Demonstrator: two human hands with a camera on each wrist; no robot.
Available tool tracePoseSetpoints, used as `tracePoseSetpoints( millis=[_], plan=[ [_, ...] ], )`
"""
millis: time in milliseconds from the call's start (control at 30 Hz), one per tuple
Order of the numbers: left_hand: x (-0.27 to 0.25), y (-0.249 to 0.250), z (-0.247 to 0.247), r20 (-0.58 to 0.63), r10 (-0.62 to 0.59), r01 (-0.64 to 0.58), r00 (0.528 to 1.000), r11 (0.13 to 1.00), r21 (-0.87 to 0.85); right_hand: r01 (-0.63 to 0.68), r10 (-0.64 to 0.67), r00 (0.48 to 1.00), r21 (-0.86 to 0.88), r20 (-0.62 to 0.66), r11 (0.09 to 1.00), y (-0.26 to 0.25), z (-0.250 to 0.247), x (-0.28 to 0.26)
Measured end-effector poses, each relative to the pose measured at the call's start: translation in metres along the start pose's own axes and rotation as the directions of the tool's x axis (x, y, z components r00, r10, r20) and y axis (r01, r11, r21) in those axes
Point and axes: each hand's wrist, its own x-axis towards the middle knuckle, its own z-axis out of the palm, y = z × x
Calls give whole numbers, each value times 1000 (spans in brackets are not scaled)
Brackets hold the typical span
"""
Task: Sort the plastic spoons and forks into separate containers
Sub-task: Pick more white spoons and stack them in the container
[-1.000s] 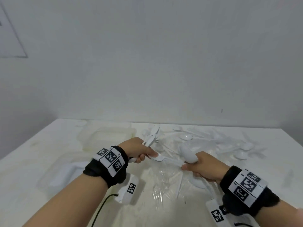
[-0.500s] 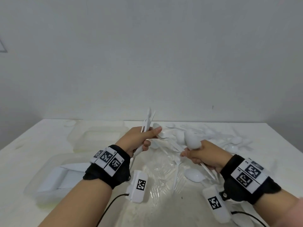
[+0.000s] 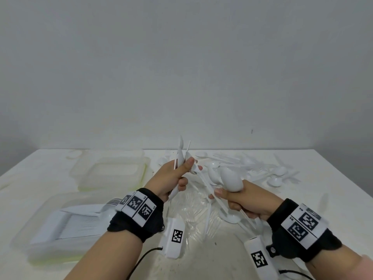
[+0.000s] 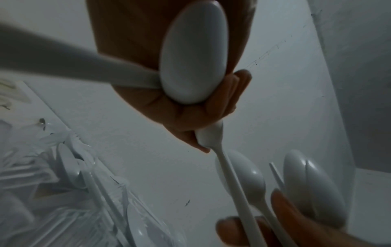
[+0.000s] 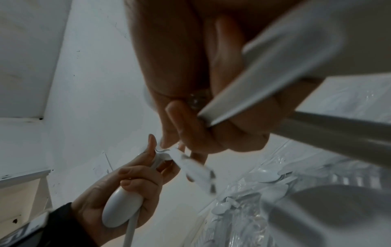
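Item: white plastic spoons (image 3: 230,181), a bundle raised off the table since a second ago. Your right hand (image 3: 248,201) grips several handles; your left hand (image 3: 175,176) pinches more cutlery, now upright. Near container (image 3: 28,235) holds stacked pieces; far container (image 3: 109,170); loose pile (image 3: 272,174) remains unsorted.

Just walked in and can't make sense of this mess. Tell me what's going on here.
A person is sorting white plastic cutlery at a table. The left hand holds a few pieces upright. The right hand holds a bunch of spoons. The two hands meet above a loose pile of unsorted pieces. To the left, a near tub already has stacked cutlery, while the far tub looks empty.
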Motion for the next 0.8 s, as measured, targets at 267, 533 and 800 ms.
tracePoseSetpoints(
  millis=[267,533,800],
  plan=[
    [-8,-6,5,-17,-17,18,1000,999,33,34,-38,998,66,54,997,-5,-3,1],
    [-18,-10,15,29,19,-20,999,998,56,111,-106,992,-68,68,992,-15,7,10],
    [-20,-18,18,-25,5,-6,1000,999,-53,153,-153,984,10,90,988,-13,14,9]
  ],
)
